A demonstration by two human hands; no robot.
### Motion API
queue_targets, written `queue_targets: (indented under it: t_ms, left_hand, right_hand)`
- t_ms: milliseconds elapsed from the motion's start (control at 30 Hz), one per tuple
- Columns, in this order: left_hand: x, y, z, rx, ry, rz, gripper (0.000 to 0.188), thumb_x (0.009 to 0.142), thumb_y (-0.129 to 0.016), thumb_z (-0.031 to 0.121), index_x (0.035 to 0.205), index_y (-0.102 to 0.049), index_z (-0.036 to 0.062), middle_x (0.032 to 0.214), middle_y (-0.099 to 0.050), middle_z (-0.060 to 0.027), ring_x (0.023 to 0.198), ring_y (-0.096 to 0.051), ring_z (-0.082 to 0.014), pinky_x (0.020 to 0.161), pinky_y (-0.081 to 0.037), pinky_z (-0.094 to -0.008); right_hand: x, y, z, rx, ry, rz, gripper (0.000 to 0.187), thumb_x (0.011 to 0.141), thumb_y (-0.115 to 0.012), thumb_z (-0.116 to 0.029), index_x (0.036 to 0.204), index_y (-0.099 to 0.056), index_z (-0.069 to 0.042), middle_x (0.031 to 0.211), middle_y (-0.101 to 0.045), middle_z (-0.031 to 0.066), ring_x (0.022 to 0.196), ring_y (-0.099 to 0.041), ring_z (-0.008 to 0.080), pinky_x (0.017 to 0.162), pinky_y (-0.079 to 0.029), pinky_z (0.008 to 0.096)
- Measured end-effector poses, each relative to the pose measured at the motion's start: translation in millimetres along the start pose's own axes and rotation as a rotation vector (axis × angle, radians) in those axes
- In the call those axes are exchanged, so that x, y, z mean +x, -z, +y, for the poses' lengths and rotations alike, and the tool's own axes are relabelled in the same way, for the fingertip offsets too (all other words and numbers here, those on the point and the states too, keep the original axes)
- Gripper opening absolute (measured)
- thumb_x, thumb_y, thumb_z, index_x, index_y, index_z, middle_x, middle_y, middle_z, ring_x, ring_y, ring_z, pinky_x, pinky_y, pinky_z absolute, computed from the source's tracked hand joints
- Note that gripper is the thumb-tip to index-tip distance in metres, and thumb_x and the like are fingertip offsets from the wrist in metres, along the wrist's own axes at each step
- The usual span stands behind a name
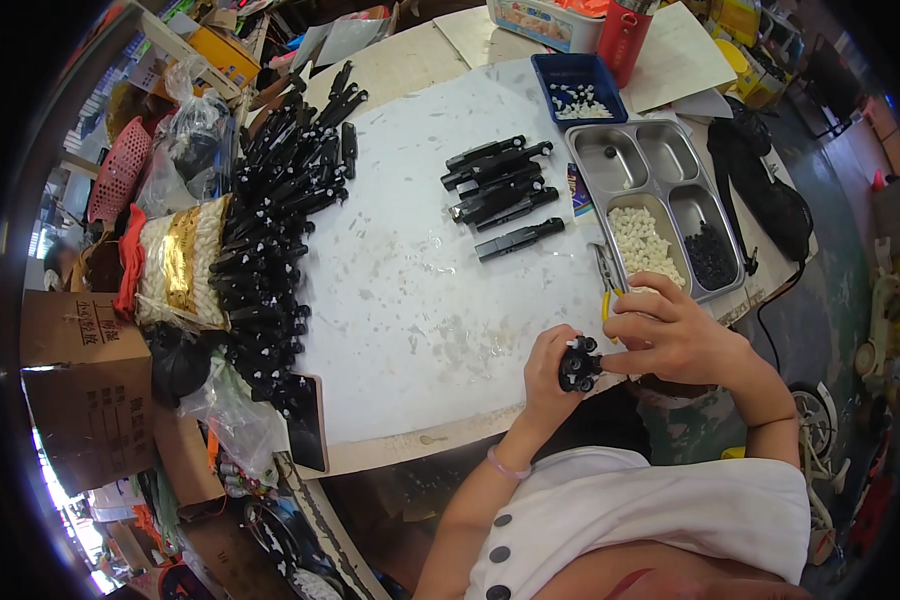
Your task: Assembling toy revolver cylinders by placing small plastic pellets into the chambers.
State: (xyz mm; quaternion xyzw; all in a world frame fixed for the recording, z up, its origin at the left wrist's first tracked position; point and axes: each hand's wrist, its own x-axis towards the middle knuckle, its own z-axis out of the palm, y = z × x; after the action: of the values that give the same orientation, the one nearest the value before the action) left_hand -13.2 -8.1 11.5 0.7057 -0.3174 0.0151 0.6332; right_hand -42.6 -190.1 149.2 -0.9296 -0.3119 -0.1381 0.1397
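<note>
My left hand [548,378] is closed round a small black plastic part [577,366] with several round knobs, held above the table's near edge. From the right, my right hand [665,328] meets it with one fingertip at its side, the other fingers curled. Whether that hand pinches a tiny piece is hidden. Just beyond my right hand is a metal compartment tray [662,190]. White beads [642,238] fill one of its near compartments, small black pieces [708,255] the other. Yellow-handled pliers [606,280] lie beside the tray.
Several black plastic assemblies [500,180] lie mid-table, and a large pile of them [270,220] runs along the left. A phone [307,425] rests at the near left edge. Behind the tray stand a blue bin [580,88] of white pieces and a red bottle [625,40].
</note>
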Motion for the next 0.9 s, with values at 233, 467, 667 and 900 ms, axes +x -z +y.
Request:
queue_targets:
  t_ms: [233,467,667,900]
  left_hand:
    - [0.6,0.1,1.1,-0.001,0.006,0.019,0.055,0.062,-0.081,0.003,0.109,-0.052,0.0034,0.104,-0.056,-0.0128,0.086,-0.059,-0.0255,0.073,-0.049,-0.0321]
    - [-2.6,1.1,-2.9,-0.003,0.002,-0.005,0.059,0.060,-0.080,0.001,0.111,-0.050,0.0048,0.106,-0.056,-0.0140,0.087,-0.059,-0.0271,0.073,-0.050,-0.0328]
    - [-2.6,-3.2,-0.7,-0.038,0.010,0.018,0.055,0.062,-0.075,-0.002,0.112,-0.052,0.0037,0.105,-0.057,-0.0164,0.091,-0.059,-0.0344,0.076,-0.050,-0.0373]
    - [-5.9,-5.4,-8.4,0.021,-0.067,0.081,0.045,0.069,-0.075,0.000,0.107,-0.052,0.0035,0.101,-0.056,-0.0104,0.085,-0.057,-0.0201,0.075,-0.049,-0.0299]
  right_hand:
    - [3.7,0.5,-0.4,-0.057,0.046,-0.057,0.022,0.070,-0.068,-0.009,0.087,-0.065,-0.022,0.104,-0.052,-0.0013,0.109,-0.047,0.0193,0.101,-0.039,0.0466]
    - [-1.9,0.6,4.1,-0.050,0.038,0.039,0.026,0.067,-0.068,-0.010,0.089,-0.066,-0.023,0.104,-0.053,-0.0014,0.111,-0.046,0.0191,0.101,-0.039,0.0459]
    - [-3.1,2.5,3.3,0.053,0.016,-0.079,0.026,0.070,-0.066,-0.006,0.092,-0.062,-0.019,0.117,-0.052,0.0003,0.115,-0.044,0.0213,0.103,-0.036,0.0461]
    - [-17.4,1.6,15.3,-0.036,-0.071,0.176,0.021,0.073,-0.068,-0.011,0.093,-0.065,-0.015,0.104,-0.055,0.0033,0.109,-0.048,0.0234,0.095,-0.041,0.0429]
